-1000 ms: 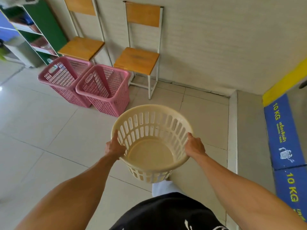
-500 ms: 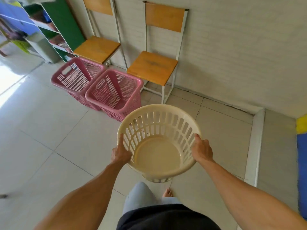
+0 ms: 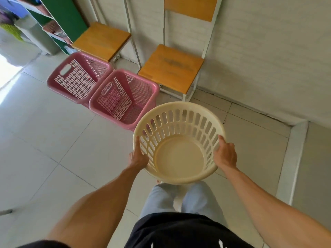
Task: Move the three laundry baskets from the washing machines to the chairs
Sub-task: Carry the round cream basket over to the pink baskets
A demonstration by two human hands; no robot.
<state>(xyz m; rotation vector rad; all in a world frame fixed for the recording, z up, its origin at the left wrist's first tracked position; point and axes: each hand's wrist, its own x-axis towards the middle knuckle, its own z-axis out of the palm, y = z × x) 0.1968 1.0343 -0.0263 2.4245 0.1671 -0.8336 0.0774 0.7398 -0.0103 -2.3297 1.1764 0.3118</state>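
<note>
While both hands (image 3: 138, 157) (image 3: 226, 155) clasp rim, round slotted cream plastic basket (image 3: 179, 158) hangs.

A laundry room: plastic laundry baskets (image 3: 123, 99) on tiled floor (image 3: 44, 140), waiting chairs (image 3: 172, 68) along the wall.

I see a round cream slotted plastic laundry basket (image 3: 179, 142), empty, upright, off the floor. Two empty pink rectangular mesh plastic baskets (image 3: 78, 77) (image 3: 123, 99) sit touching on the tiles before two wooden-seated metal chairs (image 3: 102, 40) (image 3: 172, 68).
</note>
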